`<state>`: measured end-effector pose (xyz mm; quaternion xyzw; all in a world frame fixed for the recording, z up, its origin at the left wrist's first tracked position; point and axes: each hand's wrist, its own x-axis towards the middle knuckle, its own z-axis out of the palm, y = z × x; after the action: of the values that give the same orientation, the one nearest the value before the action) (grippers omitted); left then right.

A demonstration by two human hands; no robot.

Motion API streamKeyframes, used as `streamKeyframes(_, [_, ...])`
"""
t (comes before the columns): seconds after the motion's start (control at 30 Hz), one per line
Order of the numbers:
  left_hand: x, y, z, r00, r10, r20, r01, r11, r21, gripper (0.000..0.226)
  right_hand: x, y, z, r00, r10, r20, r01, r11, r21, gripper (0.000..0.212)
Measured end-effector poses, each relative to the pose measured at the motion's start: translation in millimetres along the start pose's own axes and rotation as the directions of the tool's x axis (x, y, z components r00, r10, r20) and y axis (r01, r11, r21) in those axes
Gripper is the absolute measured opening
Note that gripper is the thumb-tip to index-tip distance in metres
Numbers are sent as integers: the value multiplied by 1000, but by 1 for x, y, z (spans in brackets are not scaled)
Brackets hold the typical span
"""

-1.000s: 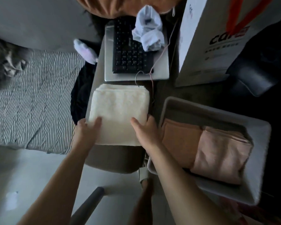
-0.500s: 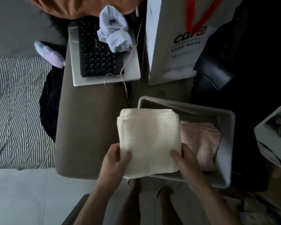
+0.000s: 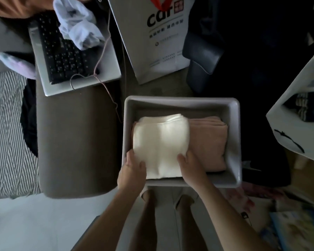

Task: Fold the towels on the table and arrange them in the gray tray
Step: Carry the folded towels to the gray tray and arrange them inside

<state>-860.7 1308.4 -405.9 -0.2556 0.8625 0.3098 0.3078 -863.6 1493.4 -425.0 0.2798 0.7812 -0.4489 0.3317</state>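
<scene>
Inside gray tray (image 3: 234,138) now, cream towel (image 3: 160,142), formerly above it.

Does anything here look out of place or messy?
Yes: a crumpled white cloth lies on the laptop keyboard, unfolded. In the gray tray, the cream towel and pink towel look neatly folded.

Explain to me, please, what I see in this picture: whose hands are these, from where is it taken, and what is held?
A person wears a camera on the head, so the single view looks down at their own arms. The left hand and the right hand grip the near edge of a folded cream towel, which sits in the gray tray beside a folded pink towel. On the brown table a laptop lies with a crumpled white cloth on it.
</scene>
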Motion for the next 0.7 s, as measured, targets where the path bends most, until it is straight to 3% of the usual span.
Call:
streamKeyframes(0.13, [-18,5,9,962,246,-122,-215,951,222,83,-6,14,0,984,-3,-180,-24,989,-148,34])
streamKeyframes(0.2, [-23,3,28,907,417,-61,-366,851,376,81,-11,23,6,956,-89,-279,63,993,-104,47])
streamKeyframes(0.27, [-24,-5,39,868,489,84,-473,763,441,72,-16,22,18,954,-163,-250,144,985,-93,53])
streamKeyframes(0.33, [-15,-17,44,869,468,162,-485,735,475,68,-12,20,26,964,-190,-187,165,976,-145,47])
streamKeyframes(0.5, [11,-21,50,899,412,149,-431,772,468,64,25,22,14,974,-75,-212,50,992,-119,24])
streamKeyframes(0.63, [7,3,44,917,352,188,-399,809,433,55,16,14,1,988,-20,-151,3,993,-114,30])
streamKeyframes(0.7, [-7,12,24,928,292,233,-351,894,279,48,-6,12,-14,997,-19,-71,9,990,-143,39])
